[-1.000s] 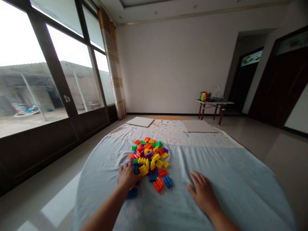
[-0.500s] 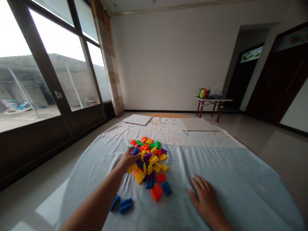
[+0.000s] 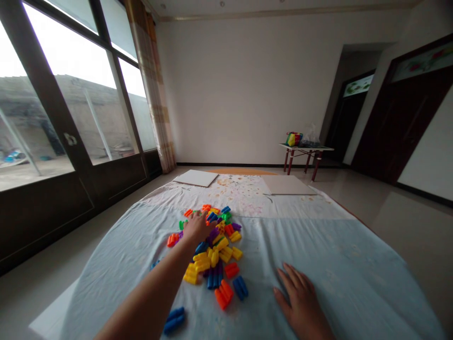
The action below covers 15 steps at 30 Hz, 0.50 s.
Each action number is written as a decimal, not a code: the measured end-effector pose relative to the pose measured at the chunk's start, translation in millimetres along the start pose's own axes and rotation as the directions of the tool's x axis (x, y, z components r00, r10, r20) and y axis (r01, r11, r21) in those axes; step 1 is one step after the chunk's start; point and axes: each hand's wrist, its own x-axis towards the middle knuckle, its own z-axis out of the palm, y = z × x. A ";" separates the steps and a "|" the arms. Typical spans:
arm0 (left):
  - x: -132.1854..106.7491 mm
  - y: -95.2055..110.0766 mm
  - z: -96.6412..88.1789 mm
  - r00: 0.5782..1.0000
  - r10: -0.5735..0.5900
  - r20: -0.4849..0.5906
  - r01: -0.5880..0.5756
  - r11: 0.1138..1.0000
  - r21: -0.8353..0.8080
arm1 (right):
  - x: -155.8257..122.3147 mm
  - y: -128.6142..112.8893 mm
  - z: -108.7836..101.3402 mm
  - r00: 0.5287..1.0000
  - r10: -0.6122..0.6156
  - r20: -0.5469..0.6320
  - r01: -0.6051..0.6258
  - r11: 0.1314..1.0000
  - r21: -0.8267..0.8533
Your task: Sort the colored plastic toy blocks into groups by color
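Brightly coloured plastic building blocks in yellow, blue, orange, green and purple lie in a loose pile on the cloth-covered table. My left hand point(image 3: 198, 225) reaches over the far left part of the pile, fingers spread among the blocks, with nothing visibly gripped. Some blocks beneath it are hidden. Nearest me in the pile are an orange block point(image 3: 224, 295) and a blue block point(image 3: 240, 288). Another blue block point(image 3: 174, 321) lies apart, beside my left forearm. Flat on the cloth to the right of the pile rests my right hand point(image 3: 299, 297), its fingers apart and holding nothing.
Two flat boards lie at the table's far side, a white board point(image 3: 197, 178) on the left and a greyish board point(image 3: 288, 184) on the right. A pale blue cloth point(image 3: 339, 264) covers the near part. Beyond stands a small table point(image 3: 307, 148) with bags.
My left hand has pushed farther into the pile and its fingers have spread. Blocks around it have shifted, with an orange one now left of the arm. My right hand stays resting on the cloth.
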 end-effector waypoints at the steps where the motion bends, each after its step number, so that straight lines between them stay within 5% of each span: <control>1: -1.6 3.0 6.0 0.999 0.044 0.021 -0.044 0.999 0.023 | 0.0 0.5 0.3 1.000 -0.003 -0.005 0.003 1.000 0.002; 6: -14.3 2.1 23.7 0.986 0.114 0.119 -0.125 0.988 0.091 | -0.5 1.4 0.4 1.000 -0.016 -0.010 0.016 1.000 -0.007; 15: -50.7 -44.2 1.2 0.973 0.152 0.174 -0.168 0.983 0.078 | 1.6 -0.1 -2.7 1.000 -0.004 -0.008 0.004 1.000 0.022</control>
